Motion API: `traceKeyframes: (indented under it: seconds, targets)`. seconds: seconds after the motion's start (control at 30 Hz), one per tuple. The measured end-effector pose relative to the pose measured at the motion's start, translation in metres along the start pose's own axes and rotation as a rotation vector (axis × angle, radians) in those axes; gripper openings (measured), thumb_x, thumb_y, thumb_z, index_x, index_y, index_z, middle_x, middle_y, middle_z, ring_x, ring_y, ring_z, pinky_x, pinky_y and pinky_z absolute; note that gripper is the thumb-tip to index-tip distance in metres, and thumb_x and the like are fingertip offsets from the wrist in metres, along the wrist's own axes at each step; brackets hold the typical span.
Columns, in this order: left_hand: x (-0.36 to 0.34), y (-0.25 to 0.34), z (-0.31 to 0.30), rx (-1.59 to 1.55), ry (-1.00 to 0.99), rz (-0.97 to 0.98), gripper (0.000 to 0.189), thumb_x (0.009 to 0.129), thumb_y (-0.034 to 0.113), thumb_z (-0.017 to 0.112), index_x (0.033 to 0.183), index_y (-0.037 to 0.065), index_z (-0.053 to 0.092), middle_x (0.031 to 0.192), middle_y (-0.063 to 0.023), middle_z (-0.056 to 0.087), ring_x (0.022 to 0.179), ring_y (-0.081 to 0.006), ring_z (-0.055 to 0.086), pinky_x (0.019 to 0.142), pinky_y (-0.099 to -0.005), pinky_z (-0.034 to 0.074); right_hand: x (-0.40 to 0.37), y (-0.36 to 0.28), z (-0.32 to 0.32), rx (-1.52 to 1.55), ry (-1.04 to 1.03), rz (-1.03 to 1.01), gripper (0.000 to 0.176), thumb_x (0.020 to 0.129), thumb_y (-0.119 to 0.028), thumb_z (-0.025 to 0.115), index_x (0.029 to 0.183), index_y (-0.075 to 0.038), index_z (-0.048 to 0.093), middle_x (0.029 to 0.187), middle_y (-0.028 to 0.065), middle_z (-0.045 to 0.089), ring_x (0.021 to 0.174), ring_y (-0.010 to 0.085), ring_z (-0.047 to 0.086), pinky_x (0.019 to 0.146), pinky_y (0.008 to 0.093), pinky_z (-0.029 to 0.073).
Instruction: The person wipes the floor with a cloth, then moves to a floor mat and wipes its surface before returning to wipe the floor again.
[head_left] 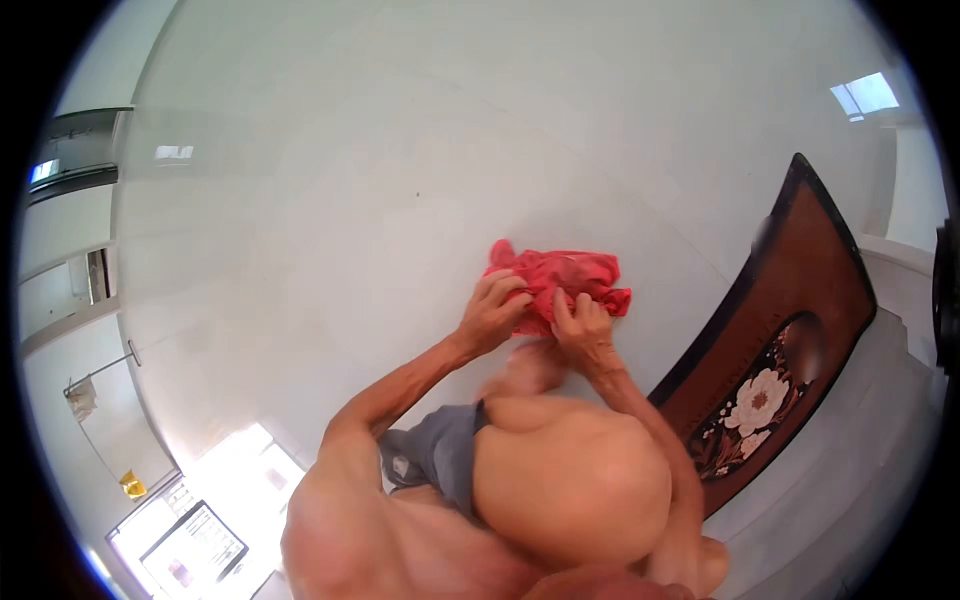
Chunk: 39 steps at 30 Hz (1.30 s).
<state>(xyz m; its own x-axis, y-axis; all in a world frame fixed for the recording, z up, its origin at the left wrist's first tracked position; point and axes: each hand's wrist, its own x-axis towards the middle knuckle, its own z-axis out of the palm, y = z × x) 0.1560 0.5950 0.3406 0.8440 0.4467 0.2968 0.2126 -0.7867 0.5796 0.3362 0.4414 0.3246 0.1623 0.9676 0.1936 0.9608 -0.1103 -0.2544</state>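
A crumpled red cloth point(585, 268) lies on the pale, glossy floor, in front of the person's bent knee. At its left side my left hand point(492, 312) has its fingers curled onto the fabric, gripping it. My right hand point(584, 330) pinches the lower right part of the same cloth. Both hands are close together, with a bunched fold of fabric between them. Just below the cloth a bare foot is partly visible and blurred. The cloth's underside is hidden.
A brown mat point(775, 350) with a dark border and white flowers lies to the right. Grey shorts point(440, 450) show at the lower middle. At the left edge are wall fittings and a small yellow item point(132, 485). A bright doorway or window is at the lower left.
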Motion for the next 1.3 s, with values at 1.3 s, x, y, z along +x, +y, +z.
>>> traceKeyframes:
  seconds: [1.3]
  targets:
    - [0.313,-0.012,0.165,0.041,0.127,0.170,0.027,0.087,0.012,0.082,0.113,0.012,0.074,0.130,-0.0109,0.067,0.123,-0.0374,0.058,0.099,-0.0515,0.050,0.137,0.192,-0.032,-0.082,0.087,0.915,0.042,0.092,-0.014,0.073,0.132,-0.008,0.062,0.121,0.0246,0.058,0.100,0.0472,0.071,0.078,0.0540,0.062]
